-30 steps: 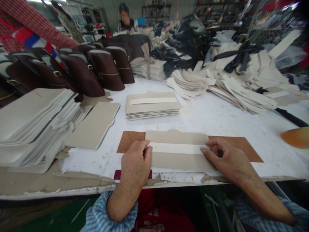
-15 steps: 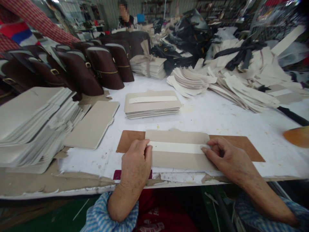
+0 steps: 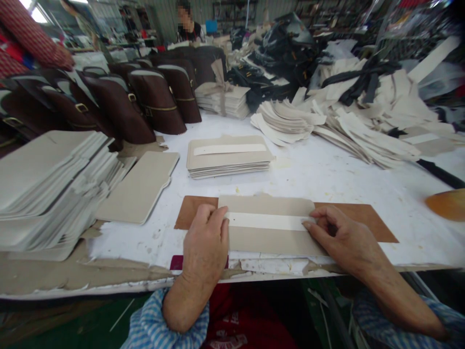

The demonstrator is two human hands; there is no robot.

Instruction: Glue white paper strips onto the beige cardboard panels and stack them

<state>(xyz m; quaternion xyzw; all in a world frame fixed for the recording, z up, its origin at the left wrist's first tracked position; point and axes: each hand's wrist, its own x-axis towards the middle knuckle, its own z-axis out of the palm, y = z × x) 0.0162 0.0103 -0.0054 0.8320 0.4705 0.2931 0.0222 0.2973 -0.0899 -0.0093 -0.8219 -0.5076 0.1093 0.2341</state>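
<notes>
A white strip (image 3: 267, 221) lies lengthwise across a beige board panel (image 3: 269, 242), which has rounded corners. At the strip's left end, the thumb and fingers of my left hand (image 3: 207, 237) are closed on it. My right hand (image 3: 339, 232) pinches the right end, its thumb against the index finger. Under the panel runs a brown leather-like piece (image 3: 356, 218), which sticks out on both sides. Behind them sits a short stack of similar panels (image 3: 228, 160), the top one bearing its own white strip (image 3: 229, 150).
To the left are piled beige panels (image 3: 43, 169) and one loose panel (image 3: 140, 189). Dark brown bags (image 3: 156, 102) stand behind. Strips and scraps (image 3: 363, 131) heap at the back right, near an orange object (image 3: 448, 204). A co-worker's arm (image 3: 39, 36) reaches over the bags.
My left fingers have shifted slightly at the strip's end, while my right hand stays put. The co-worker's checked sleeve has drawn back to the left.
</notes>
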